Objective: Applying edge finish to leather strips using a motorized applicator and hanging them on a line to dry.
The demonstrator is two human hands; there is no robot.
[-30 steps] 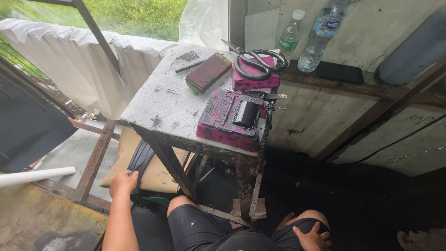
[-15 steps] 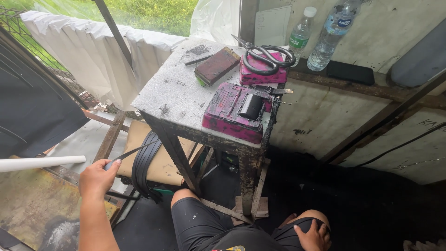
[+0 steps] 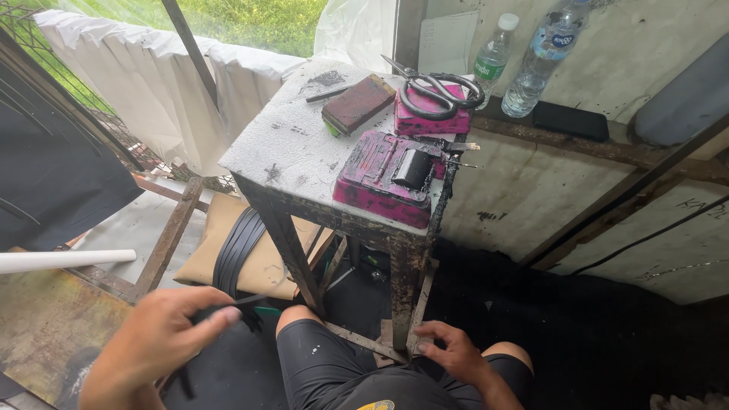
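Note:
My left hand (image 3: 156, 338) is low at the left and pinches a thin black strip (image 3: 247, 301) between thumb and fingers. That strip runs toward a bundle of black strips (image 3: 237, 250) leaning on a tan cushion (image 3: 262, 262) under the small white table (image 3: 300, 148). Near the table's leg, my right hand (image 3: 449, 351) rests on my right knee, fingers spread and holding nothing. A pink, paint-stained block tool (image 3: 387, 176) with a black roller lies on the table's front right corner.
On the table's far side lie black scissors (image 3: 437, 87) on a pink box (image 3: 433, 114), a brown block (image 3: 357, 102) and a pen (image 3: 328, 94). Two plastic bottles (image 3: 493, 55) and a black phone (image 3: 569, 121) stand on the ledge behind. A white pipe (image 3: 64, 260) lies at left.
My left hand has drawn back from the strips under the table toward me, now gripping one black strip. My right hand has moved from my right side onto my knee.

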